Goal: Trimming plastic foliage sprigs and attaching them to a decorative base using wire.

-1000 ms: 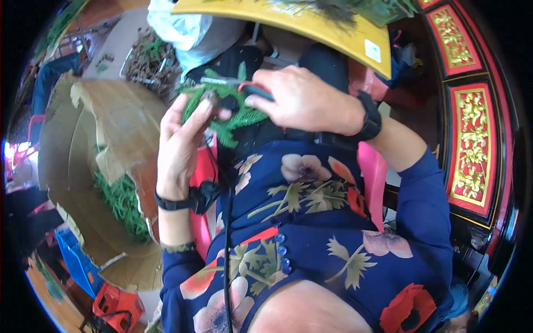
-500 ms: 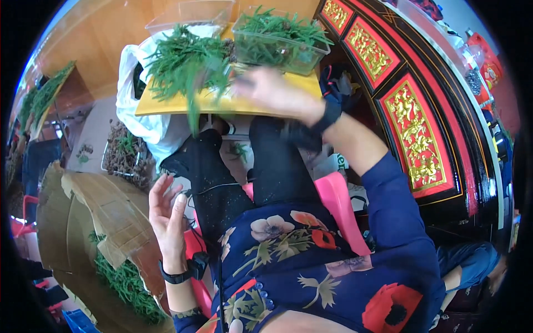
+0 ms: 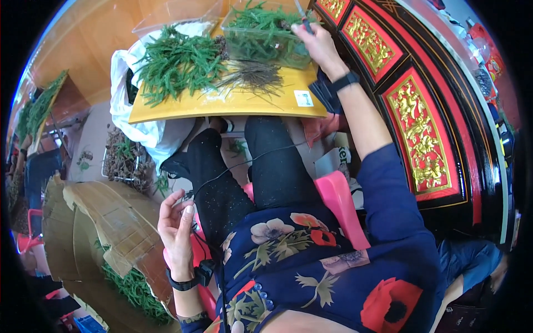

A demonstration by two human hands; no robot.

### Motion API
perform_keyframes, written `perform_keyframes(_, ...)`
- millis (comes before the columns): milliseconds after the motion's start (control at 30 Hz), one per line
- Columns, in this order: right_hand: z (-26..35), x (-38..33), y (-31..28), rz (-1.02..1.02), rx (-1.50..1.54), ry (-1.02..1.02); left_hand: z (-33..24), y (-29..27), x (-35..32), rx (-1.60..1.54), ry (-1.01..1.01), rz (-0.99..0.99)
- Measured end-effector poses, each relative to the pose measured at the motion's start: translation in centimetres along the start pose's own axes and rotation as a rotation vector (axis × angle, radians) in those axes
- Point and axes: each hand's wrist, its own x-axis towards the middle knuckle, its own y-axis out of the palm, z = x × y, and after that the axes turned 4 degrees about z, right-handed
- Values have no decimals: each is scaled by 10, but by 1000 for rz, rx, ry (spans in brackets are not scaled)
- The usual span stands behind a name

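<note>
My right hand (image 3: 319, 47) is raised by the right end of a clear plastic box (image 3: 291, 58). It is closed round a slim tool (image 3: 305, 21) with a dark grip and a thin pale end pointing up. Green artificial sprigs (image 3: 266, 28) fill the box. More green sprigs (image 3: 177, 64) lie heaped on the left of the yellow table (image 3: 233, 108). Beside the heap lies a bunch of thin brown stems (image 3: 252, 77). My left hand (image 3: 177, 227) hangs by my left thigh, fingers curved and apart, with nothing visible in it.
A torn cardboard box (image 3: 105, 216) with green sprigs stands at lower left, near a basket of brown pieces (image 3: 126, 158). A white plastic bag (image 3: 125, 105) hangs at the table's left. A carved red-and-gold cabinet (image 3: 416, 133) borders the right. A thin cable (image 3: 250, 161) crosses my legs.
My right hand has moved up and right, from above the table's middle to the clear box, uncovering the brown stems. A blurred green sprig over the front edge is gone from there. My left hand shifted slightly.
</note>
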Motion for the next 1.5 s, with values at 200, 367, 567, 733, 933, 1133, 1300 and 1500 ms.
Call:
perform_keyframes(200,-40,-81,9,412,-137,104,-6,2,4,31,-122,33)
perform_keyframes(367,-86,-96,16,312,-506,289,-18,32,48,313,-9,226)
perform_keyframes(567,-81,-88,42,266,-619,196,-16,117,133,999,488,535)
perform_keyframes(733,-96,-83,51,224,-559,187,38,186,191,1383,701,570)
perform_keyframes(933,-100,-91,49,125,-639,74,58,198,203,1572,1122,546)
perform_keyframes(1133,-79,-100,41,-169,-537,-206,63,186,207,1512,1369,524)
perform_keyframes(1300,-46,-106,25,-124,-332,-213,51,184,211,1363,1334,514)
perform_keyframes(1500,-28,-105,45,9,90,-367,7,202,221,928,917,124)
